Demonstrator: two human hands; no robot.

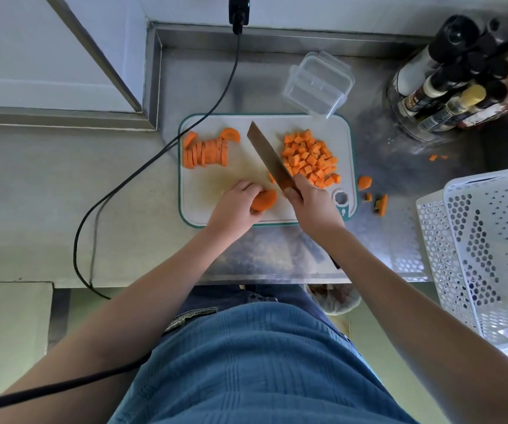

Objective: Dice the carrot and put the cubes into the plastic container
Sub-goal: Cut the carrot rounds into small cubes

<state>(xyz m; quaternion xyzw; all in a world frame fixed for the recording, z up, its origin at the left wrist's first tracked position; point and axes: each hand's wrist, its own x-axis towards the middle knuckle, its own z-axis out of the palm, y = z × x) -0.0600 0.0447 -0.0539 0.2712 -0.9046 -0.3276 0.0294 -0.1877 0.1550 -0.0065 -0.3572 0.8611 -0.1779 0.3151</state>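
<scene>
Left hand point(237, 202) grips a carrot piece point(264, 199) — half-round, flat side down on the white cutting board point(237, 175), just left of the right hand point(310, 201). Right hand clenches the knife point(269, 157), blade angled up-left. Matte orange cubes point(309, 157) lie beyond it; clear, empty plastic container point(318, 84) farther off — on the steel counter point(378, 166)
</scene>
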